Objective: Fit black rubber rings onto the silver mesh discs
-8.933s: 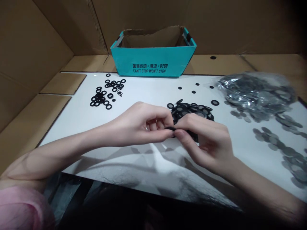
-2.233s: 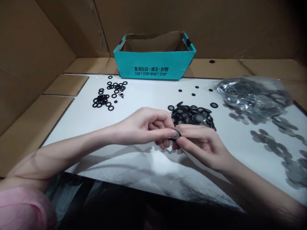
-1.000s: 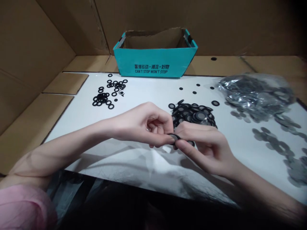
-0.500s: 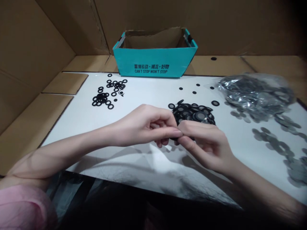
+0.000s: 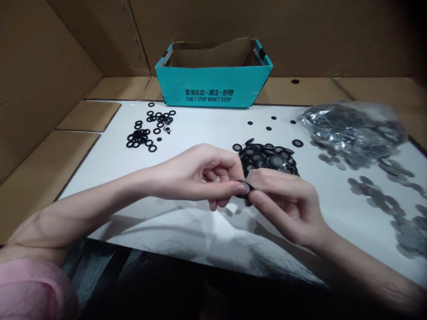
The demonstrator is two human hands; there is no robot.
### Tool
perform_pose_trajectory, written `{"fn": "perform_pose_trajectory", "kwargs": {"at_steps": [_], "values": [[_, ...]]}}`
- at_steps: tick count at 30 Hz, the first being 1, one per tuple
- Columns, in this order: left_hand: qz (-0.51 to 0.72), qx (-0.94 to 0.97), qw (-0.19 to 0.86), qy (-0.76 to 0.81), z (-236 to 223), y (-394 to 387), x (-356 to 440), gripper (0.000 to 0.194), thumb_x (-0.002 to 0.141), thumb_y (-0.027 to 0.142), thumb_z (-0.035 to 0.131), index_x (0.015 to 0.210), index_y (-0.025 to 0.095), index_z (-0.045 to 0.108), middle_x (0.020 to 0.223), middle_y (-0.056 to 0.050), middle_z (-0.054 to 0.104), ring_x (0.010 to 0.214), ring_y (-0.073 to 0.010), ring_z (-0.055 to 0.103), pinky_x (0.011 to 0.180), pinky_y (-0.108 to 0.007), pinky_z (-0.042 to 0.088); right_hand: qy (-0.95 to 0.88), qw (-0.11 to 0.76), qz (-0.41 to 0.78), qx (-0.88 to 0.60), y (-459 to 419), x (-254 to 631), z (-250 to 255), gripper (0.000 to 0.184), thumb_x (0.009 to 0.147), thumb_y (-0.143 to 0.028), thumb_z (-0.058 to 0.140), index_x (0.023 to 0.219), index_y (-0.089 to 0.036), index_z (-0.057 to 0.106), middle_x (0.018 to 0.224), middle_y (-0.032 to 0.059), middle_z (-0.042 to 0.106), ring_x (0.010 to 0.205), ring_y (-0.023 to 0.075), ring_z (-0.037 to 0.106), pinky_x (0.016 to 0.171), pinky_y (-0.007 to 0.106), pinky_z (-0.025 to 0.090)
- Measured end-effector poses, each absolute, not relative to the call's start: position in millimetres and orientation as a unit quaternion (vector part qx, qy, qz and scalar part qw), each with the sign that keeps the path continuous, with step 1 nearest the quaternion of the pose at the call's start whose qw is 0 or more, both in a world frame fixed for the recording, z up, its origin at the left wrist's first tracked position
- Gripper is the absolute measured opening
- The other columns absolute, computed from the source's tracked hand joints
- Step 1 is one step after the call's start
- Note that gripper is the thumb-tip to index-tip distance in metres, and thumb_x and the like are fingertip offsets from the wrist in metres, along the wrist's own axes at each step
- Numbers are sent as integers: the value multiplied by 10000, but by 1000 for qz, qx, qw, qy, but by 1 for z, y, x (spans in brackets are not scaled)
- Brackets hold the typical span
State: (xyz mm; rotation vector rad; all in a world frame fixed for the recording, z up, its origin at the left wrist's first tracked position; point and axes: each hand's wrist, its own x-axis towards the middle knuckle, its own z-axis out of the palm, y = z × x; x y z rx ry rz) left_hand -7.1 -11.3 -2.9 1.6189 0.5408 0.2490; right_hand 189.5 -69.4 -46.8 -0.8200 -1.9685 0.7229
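My left hand (image 5: 207,175) and my right hand (image 5: 287,204) meet over the front middle of the white work surface (image 5: 200,124). Between them is a small round disc with a black rim and a grey centre (image 5: 246,190). The left thumb presses on its face, and the right thumb and forefinger pinch its right edge. Both hands are closed on it. Just behind the hands lies a heap of similar black-rimmed discs (image 5: 270,159), partly covered by my fingers.
Loose black rings (image 5: 156,131) lie at the left. A teal cardboard box (image 5: 213,86) stands at the back. A clear plastic bag of grey discs (image 5: 353,133) sits at the right, with loose grey discs (image 5: 383,200) in front of it. Cardboard walls (image 5: 40,58) enclose the surface.
The disc between my hands has tilted so that its grey centre now shows. My left thumb has drawn slightly left across it. The heap and box stay put.
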Motion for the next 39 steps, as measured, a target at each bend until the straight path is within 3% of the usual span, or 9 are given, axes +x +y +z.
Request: {"fn": "perform_pose_trajectory", "kwargs": {"at_steps": [8, 12, 21, 27, 30, 35, 39], "values": [[127, 781, 564, 235, -1, -8, -9, 115, 844, 217, 671, 825, 104, 660, 684, -11, 647, 607, -69, 587, 559, -139, 463, -846, 385, 225, -291, -64, 190, -48, 123, 877, -102, 546, 781, -179, 538, 625, 4, 539, 586, 104, 449, 554, 264, 362], [142, 762, 583, 242, 1, -11, -8, 102, 857, 190, 662, 812, 100, 643, 653, 7, 634, 584, -60, 592, 558, -129, 478, -849, 398, 186, -294, -64, 191, -48, 158, 868, -60, 548, 775, -184, 522, 609, 1, 530, 574, 105, 412, 550, 276, 335], [140, 751, 601, 236, -1, -11, -8, 107, 863, 171, 653, 804, 91, 612, 642, 7, 631, 581, -58, 608, 562, -121, 496, -835, 415, 220, -285, -67, 192, -47, 211, 854, -43, 568, 707, -179, 502, 608, 5, 551, 571, 100, 437, 551, 285, 343], [127, 762, 586, 243, 1, -10, -9, 91, 841, 161, 670, 803, 100, 614, 615, 10, 632, 556, -62, 601, 527, -120, 465, -830, 415, 236, -289, -69, 191, -47, 266, 855, -44, 561, 657, -194, 465, 538, -21, 473, 565, 106, 473, 544, 286, 359], [125, 770, 576, 243, 2, -11, -8, 91, 844, 171, 656, 797, 104, 615, 611, 12, 626, 547, -62, 590, 518, -124, 454, -830, 414, 237, -290, -69, 191, -47, 260, 857, -49, 559, 655, -188, 472, 563, -7, 526, 568, 104, 473, 547, 284, 362], [112, 815, 527, 215, 2, -10, -8, 105, 833, 132, 615, 733, 102, 608, 603, 29, 575, 550, -47, 529, 528, -123, 430, -853, 380, 222, -282, -65, 192, -46, 173, 880, -97, 540, 720, -162, 527, 612, 10, 553, 574, 98, 431, 556, 278, 351], [134, 844, 475, 211, -4, -13, -7, 90, 880, 168, 581, 832, 97, 610, 704, -4, 629, 628, -59, 553, 577, -135, 452, -856, 382, 213, -277, -61, 195, -45, 180, 901, -93, 522, 733, -157, 531, 610, 4, 528, 575, 89, 426, 540, 247, 355]]}}
